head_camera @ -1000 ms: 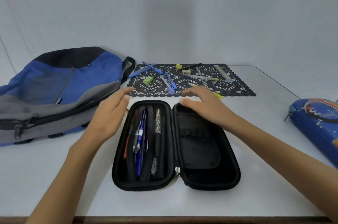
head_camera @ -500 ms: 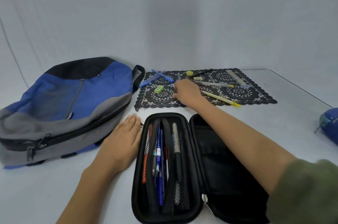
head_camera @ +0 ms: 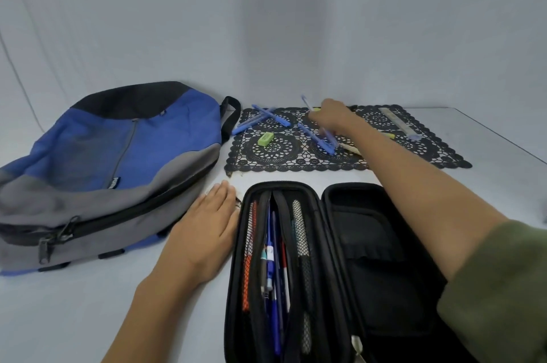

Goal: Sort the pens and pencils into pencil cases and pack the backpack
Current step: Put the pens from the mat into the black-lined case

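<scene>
One slim blue pen (head_camera: pixel 305 101) is caught in my right hand (head_camera: pixel 331 118), fingers curled round it above the black lace mat (head_camera: pixel 296 158), its end poking up past the knuckles. A second blue pen (head_camera: pixel 315 137) lies on the mat just beside, and a green eraser (head_camera: pixel 265 138) sits further left. My left hand (head_camera: pixel 204 232) lies flat, fingers straight, on the white table (head_camera: pixel 88 303), just beside the open black hard-shell pencil case (head_camera: pixel 370 274), which has pens in its left half. The blue and grey backpack (head_camera: pixel 118 155) lies at the left.

Backpack (head_camera: pixel 112 167) left of open pencil case (head_camera: pixel 296 274); mat (head_camera: pixel 266 155) behind.
</scene>
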A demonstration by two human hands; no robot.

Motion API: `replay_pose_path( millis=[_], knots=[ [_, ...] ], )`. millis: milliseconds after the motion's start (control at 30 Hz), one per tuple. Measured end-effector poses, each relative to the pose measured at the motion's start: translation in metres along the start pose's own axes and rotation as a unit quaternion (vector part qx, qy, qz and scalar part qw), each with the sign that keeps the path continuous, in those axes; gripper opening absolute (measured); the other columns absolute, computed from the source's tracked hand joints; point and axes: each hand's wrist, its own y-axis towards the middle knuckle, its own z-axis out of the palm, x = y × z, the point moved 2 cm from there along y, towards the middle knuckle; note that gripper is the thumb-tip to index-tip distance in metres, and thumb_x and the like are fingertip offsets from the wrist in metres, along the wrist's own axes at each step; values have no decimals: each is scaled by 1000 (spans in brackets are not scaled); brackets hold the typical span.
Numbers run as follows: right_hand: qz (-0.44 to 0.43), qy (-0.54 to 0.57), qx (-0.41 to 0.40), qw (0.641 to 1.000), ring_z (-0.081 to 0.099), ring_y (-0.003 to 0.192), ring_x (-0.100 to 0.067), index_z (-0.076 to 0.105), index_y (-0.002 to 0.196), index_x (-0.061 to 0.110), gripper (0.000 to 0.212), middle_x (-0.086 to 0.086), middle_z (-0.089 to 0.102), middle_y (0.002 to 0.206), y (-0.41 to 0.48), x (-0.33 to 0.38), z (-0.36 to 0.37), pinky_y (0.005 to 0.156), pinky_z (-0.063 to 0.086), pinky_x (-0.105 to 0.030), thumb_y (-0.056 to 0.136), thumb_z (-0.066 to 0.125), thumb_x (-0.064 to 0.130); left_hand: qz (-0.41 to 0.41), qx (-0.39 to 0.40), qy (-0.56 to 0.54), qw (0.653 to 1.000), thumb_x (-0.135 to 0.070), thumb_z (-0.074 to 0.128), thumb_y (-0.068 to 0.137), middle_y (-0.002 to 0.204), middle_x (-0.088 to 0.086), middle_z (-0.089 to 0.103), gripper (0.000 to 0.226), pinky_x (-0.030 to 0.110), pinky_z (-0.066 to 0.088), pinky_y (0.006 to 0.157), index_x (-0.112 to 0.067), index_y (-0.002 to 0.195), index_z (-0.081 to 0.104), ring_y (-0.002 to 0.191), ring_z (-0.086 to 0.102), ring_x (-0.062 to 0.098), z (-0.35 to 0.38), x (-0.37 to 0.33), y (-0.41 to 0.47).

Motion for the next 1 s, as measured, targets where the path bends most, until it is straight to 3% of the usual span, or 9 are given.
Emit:
replay_pose_path(
  millis=[67, 200, 300, 367, 467, 567, 633, 700, 1000],
  knots=[
    [14, -23, 29, 999, 47, 63, -17, 49, 111, -2, 29, -7, 50, 75, 2, -4, 11, 52, 36, -26, 100, 44, 24, -1, -2, -4, 1000, -58, -21, 64, 161, -5, -1, 100, 16, -9, 113, -20, 154, 3, 145, -5, 0, 0, 0, 0],
    [17, -155, 65, 986, 54, 90, -28, 49, 125, -6, 41, -13, 59, 88, 2, -2, 31, 75, 41, -33, 100, 47, 27, -4, -6, -11, 1000, -58, -19, 65, 161, -6, 0, 99, 15, -9, 113, -20, 154, 4, 140, -6, -5, -1, -1, 0],
    [16, -146, 45, 988, 57, 99, -34, 38, 141, 0, 41, -23, 57, 121, 7, 11, 29, 90, 44, -40, 101, 40, 9, -6, -10, -10, 1000, -58, -18, 67, 162, -5, 3, 98, 15, -8, 113, -20, 154, 6, 146, -1, 1, 0, -1, 0],
    [21, -133, 7, 991, 59, 94, -36, 28, 146, 5, 49, -21, 54, 125, 15, 14, 26, 81, 45, -41, 99, 39, 4, -6, -15, -8, 1000, -58, -18, 68, 162, -5, 3, 97, 14, -9, 112, -20, 154, 6, 147, 0, 2, 0, -1, 0],
    [-3, -103, -43, 994, 57, 103, -33, 39, 131, -1, 43, -17, 56, 121, 31, 13, 24, 73, 39, -34, 99, 50, 25, -10, -21, -8, 1000, -56, -15, 74, 162, -5, 3, 92, 14, -10, 111, -20, 155, 7, 147, -1, 2, -1, -3, -1],
    [-22, -110, -60, 992, 53, 85, -27, 54, 117, 0, 41, -13, 60, 103, 42, 19, 26, 69, 40, -31, 87, 68, 25, -13, -28, -11, 999, -56, -17, 71, 162, -6, 3, 94, 12, -12, 109, -21, 155, 7, 147, -1, 2, -1, -4, -1],
    [-32, -105, -91, 990, 54, 82, -28, 58, 115, 1, 32, -13, 60, 97, 50, 26, 28, 70, 43, -31, 89, 64, 19, -14, -31, -8, 999, -55, -19, 69, 162, -6, 2, 95, 12, -14, 108, -22, 155, 6, 146, -2, 1, -1, -5, -1],
    [-41, -105, -112, 987, 59, 92, -32, 58, 117, 3, 27, -14, 62, 106, 60, 34, 33, 74, 44, -34, 94, 55, 16, -16, -34, -13, 999, -55, -19, 69, 162, -7, 1, 94, 12, -14, 108, -23, 155, 5, 146, -3, 1, 0, -5, -2],
    [-67, -191, -63, 977, 59, 106, -31, 56, 120, 6, 31, -14, 62, 117, 88, 56, 72, 84, 46, -35, 95, 55, 24, -24, -29, -17, 999, -53, -22, 70, 161, -10, -5, 90, 14, -14, 112, -26, 154, -2, 132, -16, -11, -1, -7, -3]
  ],
)
